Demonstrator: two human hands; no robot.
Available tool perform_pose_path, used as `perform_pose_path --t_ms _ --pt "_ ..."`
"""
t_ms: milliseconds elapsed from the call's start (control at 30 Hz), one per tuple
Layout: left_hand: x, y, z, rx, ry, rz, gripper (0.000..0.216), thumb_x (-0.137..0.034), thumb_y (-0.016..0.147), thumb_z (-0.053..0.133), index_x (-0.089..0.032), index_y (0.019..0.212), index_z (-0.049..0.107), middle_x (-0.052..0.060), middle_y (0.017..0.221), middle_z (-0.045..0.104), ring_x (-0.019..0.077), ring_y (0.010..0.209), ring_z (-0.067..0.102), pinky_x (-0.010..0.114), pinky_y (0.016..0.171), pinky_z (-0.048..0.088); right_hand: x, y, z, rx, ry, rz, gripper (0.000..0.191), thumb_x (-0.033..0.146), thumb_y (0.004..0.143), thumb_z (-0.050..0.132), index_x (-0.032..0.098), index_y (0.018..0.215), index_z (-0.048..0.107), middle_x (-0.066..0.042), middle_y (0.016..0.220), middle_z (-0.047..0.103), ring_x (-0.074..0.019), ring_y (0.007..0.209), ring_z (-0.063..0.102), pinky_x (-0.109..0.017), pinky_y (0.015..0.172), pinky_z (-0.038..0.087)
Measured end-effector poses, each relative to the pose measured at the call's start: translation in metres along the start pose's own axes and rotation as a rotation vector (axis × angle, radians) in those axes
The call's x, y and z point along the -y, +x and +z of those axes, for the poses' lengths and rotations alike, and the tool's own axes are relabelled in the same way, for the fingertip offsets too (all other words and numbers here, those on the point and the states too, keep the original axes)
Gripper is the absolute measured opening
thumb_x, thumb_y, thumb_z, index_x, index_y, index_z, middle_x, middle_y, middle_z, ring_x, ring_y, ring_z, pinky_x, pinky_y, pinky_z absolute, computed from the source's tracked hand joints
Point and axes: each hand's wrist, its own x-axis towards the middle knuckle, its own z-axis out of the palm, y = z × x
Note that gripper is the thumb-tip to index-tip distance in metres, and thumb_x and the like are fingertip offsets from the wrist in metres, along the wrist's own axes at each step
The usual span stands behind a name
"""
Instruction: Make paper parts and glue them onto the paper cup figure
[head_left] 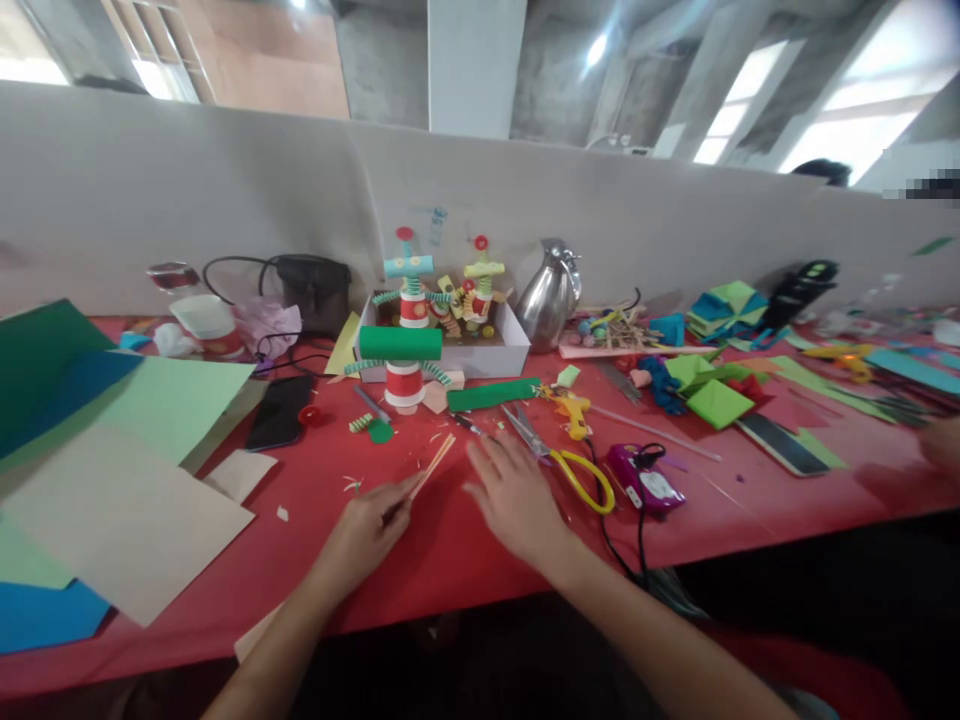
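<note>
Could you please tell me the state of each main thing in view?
Left hand: closed on thin tan piece
Right hand: open, palm down
Scissors: blades apart
White box: open-topped
Front figure: upright
Left phone: screen dark
Black bag: flap down
Steel jug: upright

Red-covered table (442, 575), pale partition (262, 190), bright windows (862, 100)

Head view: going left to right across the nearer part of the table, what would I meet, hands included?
Beige paper sheet, black phone, left hand, the thin strips it holds, right hand, purple device, dark phone-like slab.
</note>
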Motion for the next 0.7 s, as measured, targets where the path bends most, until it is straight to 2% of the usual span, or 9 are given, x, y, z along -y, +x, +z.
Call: perform_pose_path --t_ms 100,133,233,300,367,467,533,633,700 --pt "0.001 0.000 0.003 0.039 0.060 0.035 0.044 -0.026 0.092 0.045 -0.024 0.134 0.059 0.006 0.106 0.072 0.0169 0.089 0.069 0.025 0.080 0.051 0.001 -0.004 -0.003 0.069 0.065 -0.146 0.045 0.041 0.098 0.047 0.021 0.137 0.055 -0.008 0.142 0.056 -0.0290 0.136 0.044 -0.047 0.114 0.031" --pt "0.000 0.000 0.003 0.052 0.104 0.034 0.045 -0.025 0.092 0.045 -0.024 0.134 0.058 0.006 0.102 0.072 0.0163 0.085 0.069 0.024 0.076 0.051 -0.002 -0.006 -0.006 0.079 0.049 -0.118 0.043 0.039 0.098 0.046 0.019 0.134 0.057 -0.009 0.139 0.058 -0.0296 0.133 0.046 -0.048 0.113 0.031" --pt "-0.006 0.001 0.004 0.103 0.269 0.024 0.044 -0.026 0.093 0.043 -0.024 0.133 0.059 0.005 0.088 0.069 0.0145 0.067 0.066 0.023 0.062 0.047 -0.020 -0.017 -0.018 0.050 -0.023 0.118 0.038 0.030 0.099 0.041 0.017 0.130 0.060 -0.013 0.128 0.063 -0.0296 0.121 0.053 -0.046 0.105 0.038" --pt "-0.011 0.002 0.004 0.120 0.350 0.029 0.042 -0.030 0.094 0.042 -0.025 0.131 0.062 0.005 0.090 0.069 0.0150 0.065 0.066 0.023 0.060 0.046 -0.037 -0.028 -0.023 0.057 -0.064 0.284 0.037 0.029 0.097 0.045 0.018 0.129 0.060 -0.015 0.122 0.064 -0.0304 0.115 0.055 -0.045 0.099 0.042" --pt "-0.014 0.004 0.004 0.116 0.386 0.026 0.041 -0.035 0.096 0.040 -0.026 0.127 0.065 0.006 0.094 0.069 0.0167 0.069 0.067 0.025 0.062 0.047 -0.050 -0.038 -0.023 0.120 -0.096 0.383 0.037 0.027 0.095 0.049 0.016 0.129 0.060 -0.017 0.121 0.062 -0.0314 0.112 0.056 -0.044 0.096 0.043" --pt "-0.012 0.007 0.006 0.089 0.369 0.020 0.043 -0.042 0.098 0.036 -0.026 0.121 0.069 0.006 0.087 0.070 0.0186 0.072 0.068 0.026 0.064 0.047 -0.059 -0.045 -0.020 0.217 -0.056 0.383 0.039 0.019 0.095 0.045 0.014 0.133 0.056 -0.018 0.124 0.059 -0.0276 0.109 0.058 -0.038 0.093 0.045" --pt "-0.007 0.007 0.007 0.059 0.326 0.020 0.044 -0.044 0.098 0.036 -0.026 0.120 0.070 0.004 0.080 0.069 0.0182 0.069 0.068 0.026 0.064 0.047 -0.059 -0.044 -0.020 0.205 -0.047 0.381 0.040 0.021 0.095 0.046 0.017 0.134 0.055 -0.016 0.125 0.058 -0.0277 0.111 0.057 -0.038 0.094 0.044" --pt "-0.002 0.006 0.009 0.021 0.252 0.021 0.042 -0.046 0.097 0.039 -0.026 0.119 0.070 0.003 0.081 0.070 0.0181 0.073 0.069 0.025 0.065 0.048 -0.057 -0.041 -0.024 0.149 -0.096 0.427 0.041 0.032 0.093 0.053 0.021 0.133 0.056 -0.016 0.125 0.057 -0.0316 0.114 0.053 -0.043 0.096 0.042" --pt "-0.002 0.006 0.008 0.021 0.215 0.014 0.042 -0.046 0.097 0.040 -0.026 0.117 0.071 0.003 0.082 0.071 0.0183 0.076 0.070 0.024 0.067 0.048 -0.057 -0.041 -0.027 0.149 -0.090 0.424 0.043 0.034 0.092 0.055 0.022 0.134 0.056 -0.015 0.127 0.056 -0.0308 0.113 0.053 -0.042 0.096 0.042"
